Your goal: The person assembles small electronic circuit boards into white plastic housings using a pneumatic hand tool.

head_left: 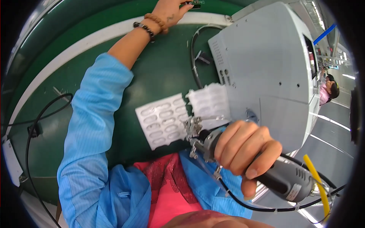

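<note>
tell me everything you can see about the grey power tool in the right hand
The power tool is a stout grey plastic barrel with vent slots near its rear and a label patch. Its front carries a cluster of bare metal fittings. It lies tilted, nose toward the white blister trays on the green table. The right hand wraps its middle; a black cable and a yellow hose leave its rear.

I note two white blister trays (163,121) (209,100) mid-surface, and a small pale label (293,193) on the grey tool (281,178).
</note>
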